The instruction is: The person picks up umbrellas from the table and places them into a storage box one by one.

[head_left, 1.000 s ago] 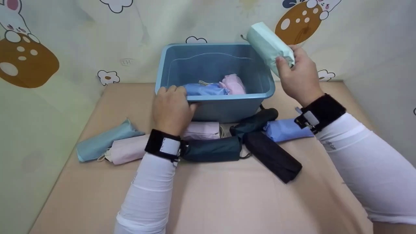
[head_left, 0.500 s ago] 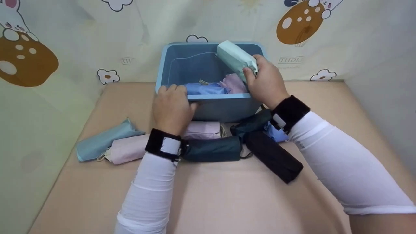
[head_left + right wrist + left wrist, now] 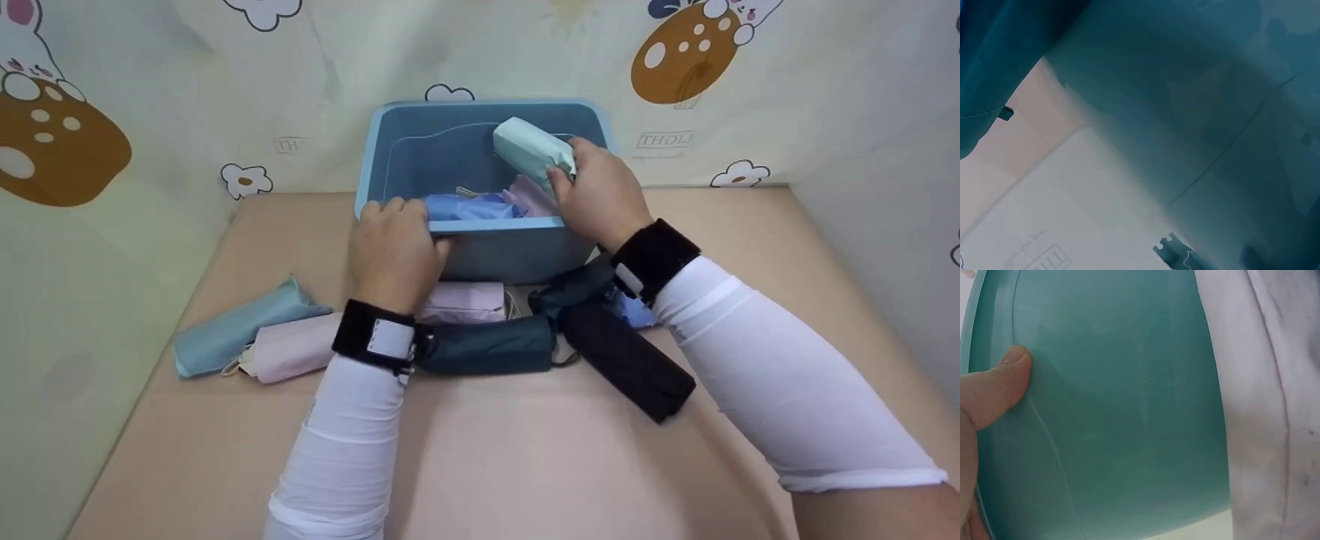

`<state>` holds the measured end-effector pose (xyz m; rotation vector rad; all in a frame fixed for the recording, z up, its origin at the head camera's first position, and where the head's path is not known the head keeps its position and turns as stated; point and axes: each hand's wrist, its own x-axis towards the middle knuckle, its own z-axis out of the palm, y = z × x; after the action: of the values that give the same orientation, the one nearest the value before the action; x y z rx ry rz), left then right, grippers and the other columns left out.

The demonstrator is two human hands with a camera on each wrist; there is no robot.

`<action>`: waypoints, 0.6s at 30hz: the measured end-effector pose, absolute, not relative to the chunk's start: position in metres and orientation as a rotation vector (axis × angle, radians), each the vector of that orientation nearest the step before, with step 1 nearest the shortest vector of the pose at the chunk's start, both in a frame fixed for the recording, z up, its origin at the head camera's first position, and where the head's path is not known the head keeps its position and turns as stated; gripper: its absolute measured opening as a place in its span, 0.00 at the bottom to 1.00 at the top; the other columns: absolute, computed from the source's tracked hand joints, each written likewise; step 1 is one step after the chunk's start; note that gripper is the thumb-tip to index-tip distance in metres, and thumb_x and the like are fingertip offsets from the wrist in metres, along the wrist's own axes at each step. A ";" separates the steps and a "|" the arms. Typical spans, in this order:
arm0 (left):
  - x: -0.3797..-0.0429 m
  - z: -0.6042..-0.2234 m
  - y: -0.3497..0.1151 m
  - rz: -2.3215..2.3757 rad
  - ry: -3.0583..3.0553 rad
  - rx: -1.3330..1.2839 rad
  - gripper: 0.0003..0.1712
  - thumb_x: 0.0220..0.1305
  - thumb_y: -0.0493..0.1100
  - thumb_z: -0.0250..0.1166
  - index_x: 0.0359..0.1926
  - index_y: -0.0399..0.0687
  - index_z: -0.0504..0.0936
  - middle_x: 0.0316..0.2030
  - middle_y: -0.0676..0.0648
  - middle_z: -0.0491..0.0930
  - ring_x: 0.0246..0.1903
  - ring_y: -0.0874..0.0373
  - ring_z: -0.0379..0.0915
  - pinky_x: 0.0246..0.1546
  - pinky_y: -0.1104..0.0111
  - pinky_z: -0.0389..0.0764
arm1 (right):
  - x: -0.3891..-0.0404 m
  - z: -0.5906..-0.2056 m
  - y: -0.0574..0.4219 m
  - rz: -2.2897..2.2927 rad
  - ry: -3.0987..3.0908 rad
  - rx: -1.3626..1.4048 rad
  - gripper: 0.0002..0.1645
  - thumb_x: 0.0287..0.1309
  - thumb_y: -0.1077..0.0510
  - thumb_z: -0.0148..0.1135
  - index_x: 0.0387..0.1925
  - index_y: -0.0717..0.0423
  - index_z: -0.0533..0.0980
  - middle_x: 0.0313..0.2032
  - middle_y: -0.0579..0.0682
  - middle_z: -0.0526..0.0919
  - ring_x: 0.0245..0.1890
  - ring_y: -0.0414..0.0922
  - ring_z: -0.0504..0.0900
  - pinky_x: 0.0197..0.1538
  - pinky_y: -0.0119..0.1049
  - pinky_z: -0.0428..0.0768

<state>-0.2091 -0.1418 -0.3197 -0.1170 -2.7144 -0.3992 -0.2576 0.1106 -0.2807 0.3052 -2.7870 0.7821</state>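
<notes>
My right hand (image 3: pixel 606 193) grips the near end of a mint green folded umbrella (image 3: pixel 527 148). It holds the umbrella tilted over the right side of the blue plastic bin (image 3: pixel 517 253). At the bin's front left, my left hand (image 3: pixel 394 255) holds the rim, fingers over the edge. The left wrist view shows its thumb (image 3: pixel 1013 363) pressed against the bin's outer wall. Inside lie a blue folded umbrella (image 3: pixel 469 207) and a pink folded umbrella (image 3: pixel 534 196), partly hidden by the front rim. The right wrist view shows the bin's wall, not the held umbrella.
Before the bin lie several more folded umbrellas: light teal (image 3: pixel 240 330), pale pink (image 3: pixel 296 349), lavender (image 3: pixel 469 301), dark teal (image 3: pixel 487 345), black (image 3: pixel 630 364), dark green (image 3: pixel 574 289), and blue (image 3: pixel 634 309) partly under the right wrist. A patterned wall covering (image 3: pixel 330 90) stands behind.
My right hand has brought the mint umbrella left from beyond the bin's right side, then slightly lower into its opening. The left hand keeps its hold on the rim.
</notes>
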 end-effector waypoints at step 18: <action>-0.208 -0.319 -0.141 -0.400 -2.737 -0.100 0.26 0.62 0.58 0.75 0.45 0.40 0.86 0.43 0.39 0.87 0.43 0.40 0.74 0.49 0.50 0.74 | -0.261 -0.267 0.103 0.535 -3.180 0.267 0.33 0.78 0.45 0.51 0.70 0.65 0.71 0.62 0.64 0.81 0.55 0.58 0.81 0.62 0.56 0.77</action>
<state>-0.2077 -0.1408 -0.3187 -0.1002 -2.7367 -0.4001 -0.2608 0.1028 -0.2667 0.2675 -3.1795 0.5349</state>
